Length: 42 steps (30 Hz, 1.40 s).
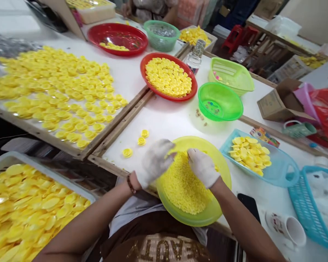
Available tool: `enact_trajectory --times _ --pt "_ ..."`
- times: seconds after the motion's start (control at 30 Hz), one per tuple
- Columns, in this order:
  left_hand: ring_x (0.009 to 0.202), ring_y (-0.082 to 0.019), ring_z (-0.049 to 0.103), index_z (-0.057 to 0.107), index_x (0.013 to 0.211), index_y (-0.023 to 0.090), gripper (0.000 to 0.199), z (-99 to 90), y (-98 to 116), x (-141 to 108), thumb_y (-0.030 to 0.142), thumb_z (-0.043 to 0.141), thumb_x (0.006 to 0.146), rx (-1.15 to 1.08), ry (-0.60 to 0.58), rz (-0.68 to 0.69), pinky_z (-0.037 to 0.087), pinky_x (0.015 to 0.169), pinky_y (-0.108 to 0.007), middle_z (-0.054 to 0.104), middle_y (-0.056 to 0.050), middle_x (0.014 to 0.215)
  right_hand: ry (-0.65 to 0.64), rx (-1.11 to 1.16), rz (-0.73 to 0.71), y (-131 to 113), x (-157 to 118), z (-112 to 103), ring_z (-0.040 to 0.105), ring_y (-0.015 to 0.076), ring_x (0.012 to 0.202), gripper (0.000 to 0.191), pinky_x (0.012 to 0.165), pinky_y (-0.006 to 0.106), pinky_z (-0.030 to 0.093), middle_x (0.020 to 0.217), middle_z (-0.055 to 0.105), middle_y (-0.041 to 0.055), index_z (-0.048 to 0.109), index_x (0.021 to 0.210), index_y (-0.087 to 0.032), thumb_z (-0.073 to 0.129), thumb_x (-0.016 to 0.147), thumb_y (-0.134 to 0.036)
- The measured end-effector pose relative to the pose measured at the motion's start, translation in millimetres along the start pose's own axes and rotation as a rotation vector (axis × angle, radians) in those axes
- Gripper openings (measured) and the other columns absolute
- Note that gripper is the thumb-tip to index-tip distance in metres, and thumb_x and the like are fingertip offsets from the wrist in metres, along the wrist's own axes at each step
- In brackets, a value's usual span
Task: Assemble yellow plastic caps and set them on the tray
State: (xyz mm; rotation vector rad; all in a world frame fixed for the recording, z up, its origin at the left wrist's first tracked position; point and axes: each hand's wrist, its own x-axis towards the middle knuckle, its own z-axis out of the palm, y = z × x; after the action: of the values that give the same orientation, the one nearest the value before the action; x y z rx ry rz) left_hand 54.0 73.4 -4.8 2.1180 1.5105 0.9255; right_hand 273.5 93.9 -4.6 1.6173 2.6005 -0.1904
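A yellow bowl (226,174) at the table's front edge holds a heap of tiny yellow pieces (184,185). My left hand (156,160), in a white glove, is over the bowl's left rim; motion smears its fingers. Over the far right part of the heap is my right hand (203,167), also gloved, its thumb and fingers pinched together. What they pinch, if anything, is hidden. Left of my left hand lie three small yellow rose-shaped pieces, the nearest being one rose (127,153).
A red plate (192,85) of yellow roses and a green bowl (231,116) stand farther back. On the right are a blue tray (278,174) of yellow discs, a phone (248,205) and a mug (278,225). A crate (57,178) of discs stands lower left. Someone sits across the table.
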Motion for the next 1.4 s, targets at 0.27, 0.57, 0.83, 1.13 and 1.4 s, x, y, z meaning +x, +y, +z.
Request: enact_trajectory --times 0.27,0.57,0.83,1.13,1.4 --pt "0.079 -0.016 0.068 0.069 0.102 0.019 0.016 32.1 42.1 -7.6 0.026 0.057 0.093 -0.492 -0.309 -0.033 0.059 0.071 -0.026 0.072 -0.003 0.091 0.220 0.445 -0.163 -0.6 -61.5 -1.4 0.067 0.0240 0.084 0.021 0.079 0.041 0.056 0.088 0.069 0.0076 0.061 0.090 -0.027 0.043 0.097 -0.020" --pt "0.100 -0.023 0.065 0.066 0.104 0.017 0.021 39.9 34.3 -9.9 0.018 0.048 0.094 -0.348 -0.254 -0.134 0.055 0.094 -0.039 0.069 -0.010 0.106 0.217 0.442 0.123 28.9 -75.6 -10.9 0.066 0.0232 0.088 0.021 0.082 0.040 0.055 0.094 0.070 0.0073 0.066 0.100 -0.024 0.045 0.097 -0.026" --pt "0.090 -0.028 0.064 0.065 0.103 0.013 0.021 66.1 62.8 8.7 0.026 0.061 0.086 0.130 -0.640 0.134 0.054 0.080 -0.041 0.065 -0.014 0.102 -0.021 0.422 0.148 37.0 -104.7 -19.2 0.063 0.0182 0.090 0.014 0.085 0.033 0.050 0.097 0.068 0.0051 0.061 0.099 -0.021 0.047 0.098 -0.023" --pt "0.104 -0.025 0.062 0.059 0.123 0.013 0.042 42.0 39.5 -5.7 0.009 0.053 0.081 -0.081 -0.455 -0.036 0.052 0.097 -0.040 0.062 -0.012 0.114 -0.367 0.173 0.151 -10.9 -70.8 -5.4 0.059 0.0209 0.080 0.020 0.074 0.035 0.049 0.104 0.064 0.0112 0.060 0.110 -0.017 0.054 0.094 -0.026" --pt "0.106 -0.021 0.061 0.065 0.107 0.016 0.024 39.7 34.1 -12.5 0.015 0.061 0.083 -0.483 -0.290 -0.038 0.052 0.097 -0.035 0.063 -0.007 0.113 -0.364 0.472 -0.079 -9.2 -79.8 -0.9 0.061 0.0170 0.088 0.015 0.082 0.031 0.049 0.099 0.067 0.0037 0.061 0.104 -0.020 0.053 0.092 -0.017"
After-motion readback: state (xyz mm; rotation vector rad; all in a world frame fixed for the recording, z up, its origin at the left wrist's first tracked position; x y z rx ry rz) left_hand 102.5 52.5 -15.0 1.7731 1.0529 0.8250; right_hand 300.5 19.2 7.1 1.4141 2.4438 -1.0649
